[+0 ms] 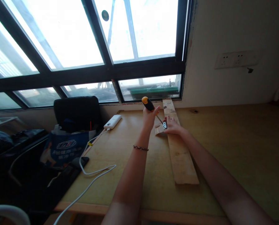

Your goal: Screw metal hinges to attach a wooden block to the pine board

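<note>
My left hand (149, 116) is closed around the yellow and black handle of a screwdriver (148, 103). The screwdriver leans, its shaft running down to the right and its tip at a small metal fitting (164, 125). My right hand (172, 125) pinches this fitting beside the long wooden board (182, 159); its fingers partly hide the piece, so its exact kind is unclear. A short piece of wood (159, 129) juts out to the left of the board, below the fitting. The board lies flat, pointing towards the window.
A white power bank (113, 122) with a white cable (95, 173) lies at the left edge of the table (127, 137). Beyond that edge are a black chair (78, 109) and a blue bag (64, 148). The window (144, 67) and a wall with sockets (237, 58) bound the back.
</note>
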